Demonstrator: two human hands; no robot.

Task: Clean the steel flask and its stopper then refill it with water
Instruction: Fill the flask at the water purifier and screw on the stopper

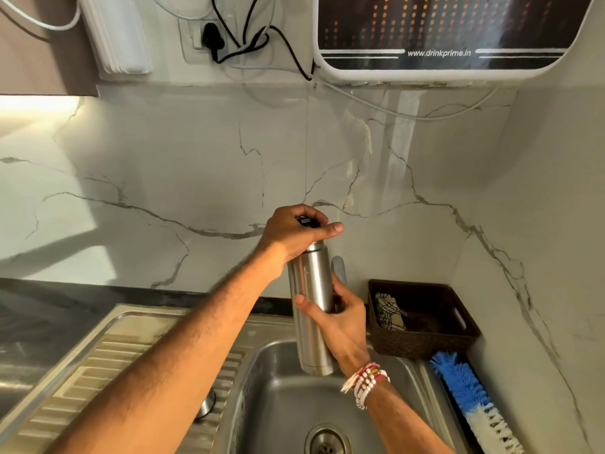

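Through the head camera, the only writing I can read is "www.drinkprime.in", white on the dark front of the purifier [442, 37], on the wall high above my fingers and to their right. A small mark on the flask [309, 299] is too tiny to read. My left hand [294, 234] sits on top of the flask, its fingers curled down round the dark stopper [307, 221]. They hide most of it, so I cannot tell whether it is seated in the neck or loose. My right hand [342, 317], below the left, wraps round the flask's middle, thumb across the front and fingers round the back. The flask stands nearly upright between my hands, its base hanging over the sink [278, 388], with the drain [327, 445] further below my right wrist. Beaded bracelets [366, 381] ring that wrist. Just behind my right fingers a grey tap [340, 267] pokes up, half covered by the flask. Right of my right hand a dark basket [458, 342] holds a patterned cloth [388, 311]. Nearer to me than the basket, a blue-and-white brush [465, 385] lies along the sink's edge. Up and left of my left fingers a black plug [212, 39] sits in a wall socket, its cord trailing toward the purifier.
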